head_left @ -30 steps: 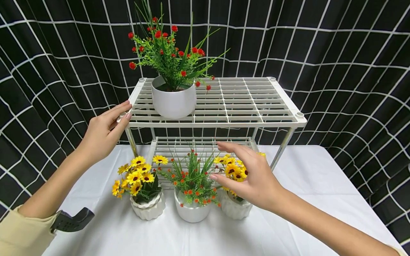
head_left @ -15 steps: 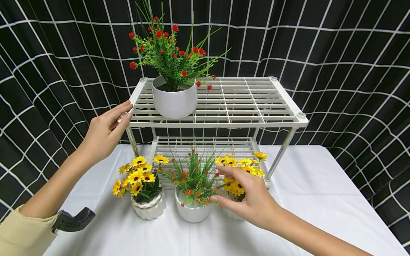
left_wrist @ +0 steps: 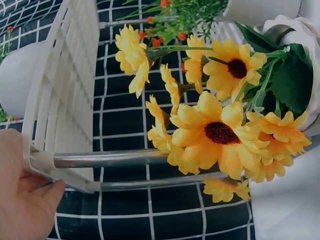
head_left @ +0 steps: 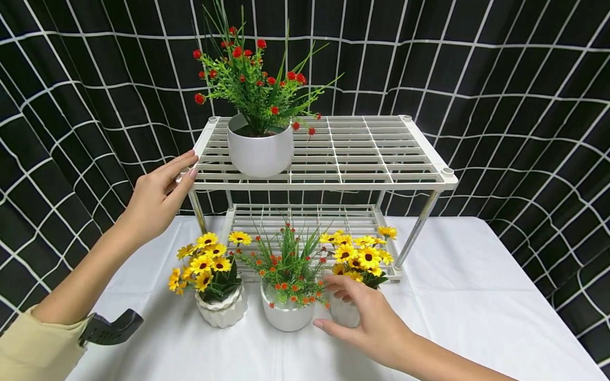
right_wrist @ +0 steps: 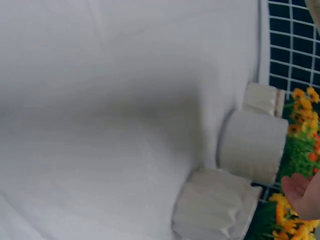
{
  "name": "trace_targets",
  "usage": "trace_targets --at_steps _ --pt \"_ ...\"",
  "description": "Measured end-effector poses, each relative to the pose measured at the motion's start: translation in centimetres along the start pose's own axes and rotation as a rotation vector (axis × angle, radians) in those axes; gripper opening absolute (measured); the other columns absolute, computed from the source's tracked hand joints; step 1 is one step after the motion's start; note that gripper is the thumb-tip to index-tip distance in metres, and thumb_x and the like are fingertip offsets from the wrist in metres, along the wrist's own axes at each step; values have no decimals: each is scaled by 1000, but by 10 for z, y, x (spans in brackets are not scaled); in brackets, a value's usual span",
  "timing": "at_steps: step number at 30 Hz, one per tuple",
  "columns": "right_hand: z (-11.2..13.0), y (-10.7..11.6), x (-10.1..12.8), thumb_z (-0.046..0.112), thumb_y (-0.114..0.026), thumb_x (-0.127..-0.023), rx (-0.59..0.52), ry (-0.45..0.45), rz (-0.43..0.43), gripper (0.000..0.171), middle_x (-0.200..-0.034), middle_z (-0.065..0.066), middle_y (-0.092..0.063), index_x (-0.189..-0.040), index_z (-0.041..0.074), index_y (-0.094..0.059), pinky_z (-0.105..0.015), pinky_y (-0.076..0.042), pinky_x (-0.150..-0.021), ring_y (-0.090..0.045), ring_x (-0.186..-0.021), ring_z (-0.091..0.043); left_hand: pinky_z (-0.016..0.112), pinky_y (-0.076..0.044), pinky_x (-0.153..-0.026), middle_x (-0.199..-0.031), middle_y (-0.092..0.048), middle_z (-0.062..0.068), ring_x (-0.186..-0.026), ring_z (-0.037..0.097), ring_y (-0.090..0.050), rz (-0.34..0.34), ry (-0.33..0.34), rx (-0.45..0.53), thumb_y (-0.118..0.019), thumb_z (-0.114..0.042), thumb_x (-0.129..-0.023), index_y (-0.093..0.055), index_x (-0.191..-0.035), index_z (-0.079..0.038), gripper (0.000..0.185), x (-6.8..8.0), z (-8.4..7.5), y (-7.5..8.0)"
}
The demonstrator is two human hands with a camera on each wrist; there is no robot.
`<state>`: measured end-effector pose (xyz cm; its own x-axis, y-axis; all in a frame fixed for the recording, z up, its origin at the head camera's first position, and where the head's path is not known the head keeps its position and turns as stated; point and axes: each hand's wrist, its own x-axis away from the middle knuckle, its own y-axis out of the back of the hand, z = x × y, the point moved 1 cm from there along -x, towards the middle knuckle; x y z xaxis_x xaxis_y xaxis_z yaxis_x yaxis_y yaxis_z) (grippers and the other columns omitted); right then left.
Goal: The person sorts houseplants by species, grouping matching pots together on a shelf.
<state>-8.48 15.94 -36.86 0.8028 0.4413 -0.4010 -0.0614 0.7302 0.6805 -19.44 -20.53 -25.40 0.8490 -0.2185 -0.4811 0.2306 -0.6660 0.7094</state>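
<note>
My left hand (head_left: 159,196) holds the near left corner of a white two-tier rack (head_left: 362,185); the left wrist view shows fingers (left_wrist: 52,195) below the corner. My right hand (head_left: 369,323) is spread in front of the right-hand ribbed white pot (head_left: 344,311) of yellow daisies (head_left: 367,256), thumb and fingers apart. Its fingers overlap that pot in the head view. Left of it stands a smooth white pot (head_left: 288,317) with small orange-red flowers (head_left: 281,286). The right wrist view shows the pots lined up beside my right hand (right_wrist: 302,195).
On the top tier stands a larger white pot (head_left: 261,153) of red flowers and long grass. Another ribbed pot (head_left: 221,312) of yellow daisies stands at the left of the front row. A white cloth (head_left: 476,307) covers the table; a black checked curtain (head_left: 476,69) hangs behind.
My right hand has moved down, from the right-hand daisies to the level of their pot, uncovering the blooms. My left hand stays at the rack corner, and the pots have not moved.
</note>
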Motion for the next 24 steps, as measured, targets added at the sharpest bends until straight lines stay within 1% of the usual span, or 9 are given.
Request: trace_targets --at_steps 4,7,9,11,13,16,17,20,24 --pt "-6 -11 7 25 -86 -91 10 -8 38 56 -124 -3 -73 -137 8 -59 -38 -62 -87 -70 -105 -17 3 -36 -78 -162 -46 20 -111 38 -66 -2 -1 3 -47 -26 -113 -52 -153 1 48 0 0 0" --pt "-9 -18 11 22 -86 -90 1 -13 21 56 -120 -4 -73 -135 6 -56 -38 -62 -86 -71 -103 -17 4 -37 -77 -162 -46 21 -109 38 -65 -3 -3 5 -47 -25 -113 -52 -153 2 48 0 -1 0" --pt "-10 -22 13 20 -85 -90 -22 -32 2 55 -118 -6 -72 -133 5 -55 -38 -62 -85 -71 -103 -20 2 -37 -78 -162 -46 21 -111 39 -66 -4 -4 6 -47 -25 -113 -52 -153 2 48 0 -1 0" --pt "-11 -25 15 21 -85 -91 -63 -87 5 54 -117 -8 -72 -132 4 -54 -39 -62 -86 -72 -104 -24 2 -36 -78 -162 -46 21 -110 39 -66 -5 -5 7 -47 -24 -113 -52 -153 2 48 1 -1 0" --pt "-13 -28 18 26 -83 -93 -101 -156 36 56 -122 -12 -71 -133 3 -53 -41 -61 -89 -71 -107 -30 1 -36 -80 -162 -46 21 -113 39 -66 -5 -5 5 -47 -24 -113 -52 -153 1 48 0 -1 -1" --pt "-16 -32 21 33 -82 -93 -130 -236 103 64 -131 -19 -68 -139 0 -51 -45 -60 -93 -71 -112 -36 5 -37 -76 -162 -46 20 -105 37 -66 -9 -7 -3 -47 -25 -113 -53 -153 1 48 0 -1 -1" --pt "-18 -34 22 34 -82 -93 -130 -242 119 68 -133 -21 -67 -141 -1 -49 -46 -60 -93 -71 -112 -38 7 -37 -73 -162 -47 21 -100 37 -65 -11 -9 -5 -47 -25 -113 -53 -153 1 48 0 -1 -1" --pt "-21 -39 23 35 -82 -93 -117 -241 132 75 -138 -25 -63 -145 -5 -46 -47 -60 -92 -71 -112 -40 8 -37 -73 -162 -47 21 -98 36 -64 -15 -14 -7 -47 -25 -113 -53 -153 1 48 0 -1 -1" --pt "-25 -45 21 37 -84 -91 -84 -245 105 78 -139 -28 -62 -145 -5 -47 -48 -60 -92 -72 -111 -38 2 -37 -81 -162 -46 20 -111 38 -65 -13 -11 -1 -47 -25 -113 -53 -153 1 48 1 -2 -1"
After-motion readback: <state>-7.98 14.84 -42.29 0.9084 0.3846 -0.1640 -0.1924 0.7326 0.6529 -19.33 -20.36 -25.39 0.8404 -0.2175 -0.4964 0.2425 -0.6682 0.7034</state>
